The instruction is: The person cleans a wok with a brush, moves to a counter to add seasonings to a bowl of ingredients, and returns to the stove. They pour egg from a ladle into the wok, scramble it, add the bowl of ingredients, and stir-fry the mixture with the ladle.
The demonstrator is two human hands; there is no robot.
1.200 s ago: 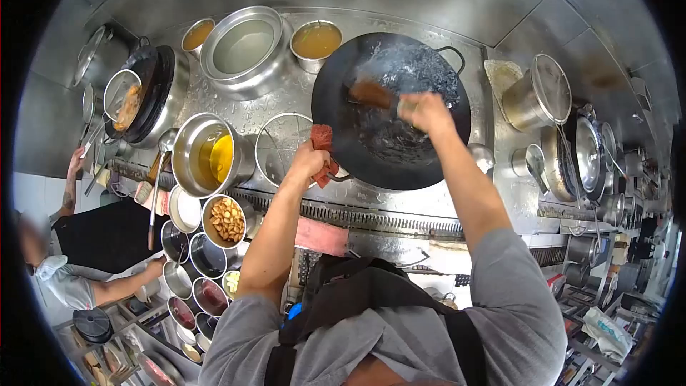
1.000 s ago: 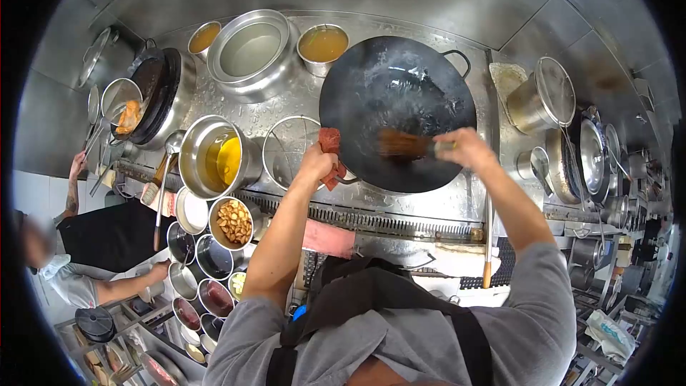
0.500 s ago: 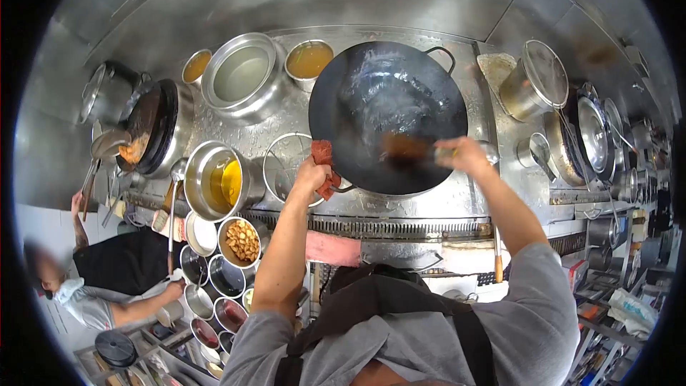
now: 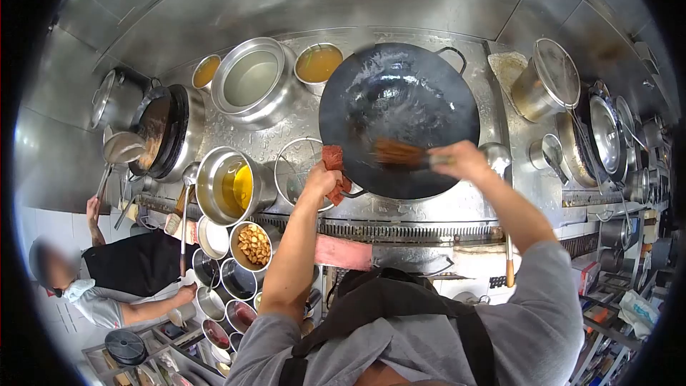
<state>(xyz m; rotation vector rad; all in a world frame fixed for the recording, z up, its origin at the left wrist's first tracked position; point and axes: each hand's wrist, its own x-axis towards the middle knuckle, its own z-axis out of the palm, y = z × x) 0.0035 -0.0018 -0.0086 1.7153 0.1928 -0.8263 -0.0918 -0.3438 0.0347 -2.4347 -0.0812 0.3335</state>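
Observation:
A large black wok (image 4: 407, 111) with wet, shiny streaks and faint steam sits on the steel range. My right hand (image 4: 461, 161) is closed round the handle of a wok brush (image 4: 399, 153), whose brown bristles lie over the lower part of the wok and are slightly blurred. With my left hand (image 4: 324, 182) I grip a folded red-brown cloth (image 4: 333, 160) at the wok's near left handle (image 4: 354, 194). Just left of that hand lies a round wire strainer (image 4: 289, 164).
A pot of yellow oil (image 4: 225, 187) and a pot of cloudy liquid (image 4: 251, 78) stand to the left. A ladle (image 4: 496, 156) lies right of the wok. At far left a co-worker (image 4: 128, 271) handles another ladle (image 4: 123, 148) by a second wok (image 4: 158, 129).
The brush has shifted slightly left relative to the wok, its bristles now clearer. My left hand keeps its hold on the cloth. The co-worker's ladle has moved, and the whole view has shifted slightly.

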